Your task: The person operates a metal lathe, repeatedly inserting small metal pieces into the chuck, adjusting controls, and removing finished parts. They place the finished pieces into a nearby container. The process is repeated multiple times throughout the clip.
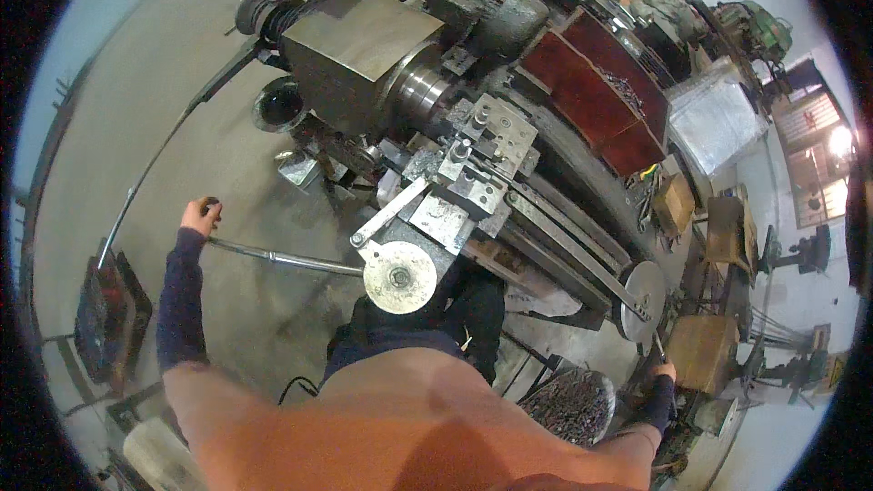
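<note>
A lathe-like machine stands before me, with a bright metal chuck (pixel 424 89) and a tool slide (pixel 473 186). My left hand (pixel 202 215) is closed at the outer end of a long metal lever (pixel 273 255), its fingers curled round a dark grip. The lever runs right to a pale round disc (pixel 399 278) at the front of the slide. Far to the right, my right hand (pixel 667 370) is closed round the handle (pixel 658 345) of a metal handwheel (pixel 640 301). That hand's fingers are small and partly hidden.
A red-brown tray (pixel 596 82) holding small metal pieces lies behind the machine. A container (pixel 571 407) heaped with dark shavings stands below, near my right forearm. An electric motor (pixel 486 14) sits behind the headstock (pixel 359 45). Cardboard boxes (pixel 702 353) stand at the right.
</note>
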`<state>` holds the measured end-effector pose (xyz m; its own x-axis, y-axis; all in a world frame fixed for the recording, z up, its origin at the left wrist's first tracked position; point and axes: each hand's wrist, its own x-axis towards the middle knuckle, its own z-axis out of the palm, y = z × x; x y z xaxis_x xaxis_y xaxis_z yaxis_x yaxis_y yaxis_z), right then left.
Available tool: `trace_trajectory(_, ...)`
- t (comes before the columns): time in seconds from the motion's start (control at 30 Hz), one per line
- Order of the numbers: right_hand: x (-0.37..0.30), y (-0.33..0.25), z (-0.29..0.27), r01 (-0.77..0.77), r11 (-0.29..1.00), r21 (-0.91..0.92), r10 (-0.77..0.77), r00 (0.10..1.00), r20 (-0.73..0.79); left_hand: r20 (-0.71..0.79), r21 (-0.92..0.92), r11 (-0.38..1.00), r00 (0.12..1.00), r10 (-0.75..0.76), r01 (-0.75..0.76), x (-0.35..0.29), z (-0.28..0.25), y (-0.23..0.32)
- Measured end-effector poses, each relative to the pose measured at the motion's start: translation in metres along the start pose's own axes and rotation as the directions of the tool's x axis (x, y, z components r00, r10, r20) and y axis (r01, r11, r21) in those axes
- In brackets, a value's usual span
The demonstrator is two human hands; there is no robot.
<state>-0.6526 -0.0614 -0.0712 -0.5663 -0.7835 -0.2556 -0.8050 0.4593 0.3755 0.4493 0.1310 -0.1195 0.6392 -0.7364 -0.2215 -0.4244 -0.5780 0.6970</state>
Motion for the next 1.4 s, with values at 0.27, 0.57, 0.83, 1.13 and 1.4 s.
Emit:
trace_trajectory(0.27, -0.029, -0.012, 0.063, -0.189, 0.981, 0.039, 0.190, 0.981, -0.036, -0.452, -0.495, 0.869, 0.853, -0.260, 0.003, -0.036, 0.043, -0.057)
trace_trajectory(0.57, -0.167, -0.069, 0.050, -0.112, 0.910, 0.399, 0.202, 0.961, -0.191, -0.473, -0.818, 0.560, 0.709, -0.523, -0.132, -0.023, 0.068, -0.036)
trace_trajectory(0.83, -0.173, -0.073, 0.050, -0.072, 0.884, 0.463, 0.170, 0.970, -0.174, -0.482, -0.773, 0.630, 0.717, -0.504, -0.077, -0.010, 0.069, -0.009)
trace_trajectory(1.13, -0.175, -0.075, 0.054, -0.094, 0.880, 0.465, 0.220, 0.949, -0.226, -0.471, -0.764, 0.644, 0.717, -0.514, -0.040, -0.015, 0.061, 0.005)
trace_trajectory(1.4, -0.151, -0.066, 0.048, -0.154, 0.942, 0.298, 0.262, 0.893, -0.366, -0.393, -0.858, 0.513, 0.655, -0.646, -0.010, -0.026, 0.083, 0.037)
